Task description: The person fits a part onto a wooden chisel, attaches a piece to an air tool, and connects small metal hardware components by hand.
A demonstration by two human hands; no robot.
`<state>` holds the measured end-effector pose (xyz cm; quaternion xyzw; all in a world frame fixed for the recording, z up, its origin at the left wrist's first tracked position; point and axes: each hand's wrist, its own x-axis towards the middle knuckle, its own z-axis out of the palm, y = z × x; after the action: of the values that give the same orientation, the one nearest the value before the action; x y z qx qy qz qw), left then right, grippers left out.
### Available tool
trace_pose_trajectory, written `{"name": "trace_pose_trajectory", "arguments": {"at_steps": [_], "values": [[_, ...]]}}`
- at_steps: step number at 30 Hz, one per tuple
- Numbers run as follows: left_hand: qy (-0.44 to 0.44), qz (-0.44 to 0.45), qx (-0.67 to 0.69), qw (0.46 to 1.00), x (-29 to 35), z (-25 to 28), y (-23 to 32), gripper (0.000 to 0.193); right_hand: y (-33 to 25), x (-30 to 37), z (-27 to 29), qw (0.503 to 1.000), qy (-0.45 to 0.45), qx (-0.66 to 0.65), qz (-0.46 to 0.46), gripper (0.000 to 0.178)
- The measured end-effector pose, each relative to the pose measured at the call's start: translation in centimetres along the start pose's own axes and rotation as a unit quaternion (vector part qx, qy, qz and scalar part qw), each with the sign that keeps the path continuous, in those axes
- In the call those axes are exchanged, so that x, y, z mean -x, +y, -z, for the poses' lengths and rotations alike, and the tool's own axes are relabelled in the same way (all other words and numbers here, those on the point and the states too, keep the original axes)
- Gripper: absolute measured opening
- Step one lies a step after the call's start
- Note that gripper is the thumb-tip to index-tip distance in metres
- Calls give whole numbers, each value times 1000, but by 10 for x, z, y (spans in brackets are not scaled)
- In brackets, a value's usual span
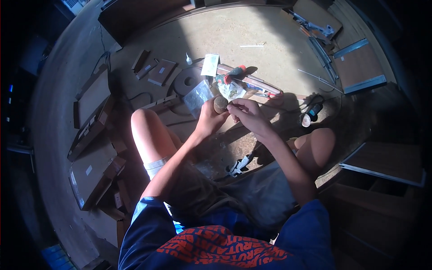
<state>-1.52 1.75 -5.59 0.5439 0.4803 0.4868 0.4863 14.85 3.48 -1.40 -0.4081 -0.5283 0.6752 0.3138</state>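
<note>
My left hand (211, 119) is wrapped round a small, round, brown object (220, 104) with a flat, disc-like top; its exact kind cannot be made out. At the right edge of that object, my right hand (248, 116) has its thumb and fingers pinched together, and whatever is between them is too small to tell. Just beyond the hands lie a clear plastic bag (198, 98) and a white bag (232, 91) with small pieces on it. A red and dark green cordless drill (230, 75) rests past these, next to a printed sheet (210, 65).
A wide coiled roll (183, 82) and a small white bottle (189, 59) sit ahead to the left. Brown panels (92, 175) are stacked at my left. A corded power tool (315, 111) lies right, and a metal bracket (240, 165) between my legs. Metal-edged panels (360, 67) stand far right.
</note>
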Motion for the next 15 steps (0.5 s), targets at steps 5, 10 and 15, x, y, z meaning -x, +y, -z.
{"name": "trace_pose_trajectory", "arguments": {"at_steps": [5, 10, 15], "values": [[1, -49, -22, 999, 1, 4, -5, 20, -9, 3, 2, 999, -2, -16, -51, 19], [1, -77, -238, 968, 7, -13, 16, 23, 0, -6, 7, 986, 57, 143, -61, 38], [-28, -118, -271, 955, 14, -5, 18, 43, -24, 21, -10, 954, 0, 291, 66, 55]]}}
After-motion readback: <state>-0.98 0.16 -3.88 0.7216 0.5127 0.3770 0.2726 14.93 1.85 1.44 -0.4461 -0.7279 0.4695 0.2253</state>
